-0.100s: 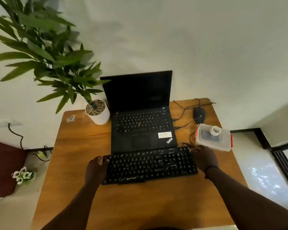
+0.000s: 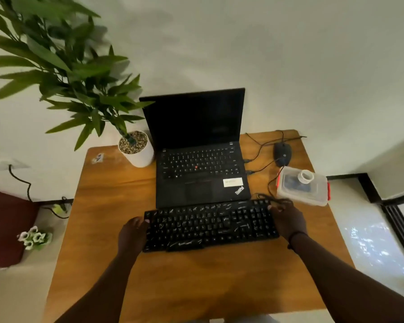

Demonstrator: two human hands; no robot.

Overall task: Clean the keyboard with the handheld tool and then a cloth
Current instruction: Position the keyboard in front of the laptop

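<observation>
A black keyboard (image 2: 210, 223) streaked with white marks lies across the wooden table (image 2: 196, 280), just in front of the laptop. My left hand (image 2: 132, 236) grips its left end and my right hand (image 2: 288, 220) grips its right end. The keyboard's cable (image 2: 269, 197) curls behind the right hand. A clear plastic box (image 2: 303, 186) with red clips holds something dark and has a small white ring on its lid. I cannot make out a handheld tool or a cloth.
An open black laptop (image 2: 201, 169) stands behind the keyboard. A black mouse (image 2: 282, 153) and cables lie at the back right. A white plant pot (image 2: 137, 149) with leafy stems sits at the back left. The table's right edge drops to the floor.
</observation>
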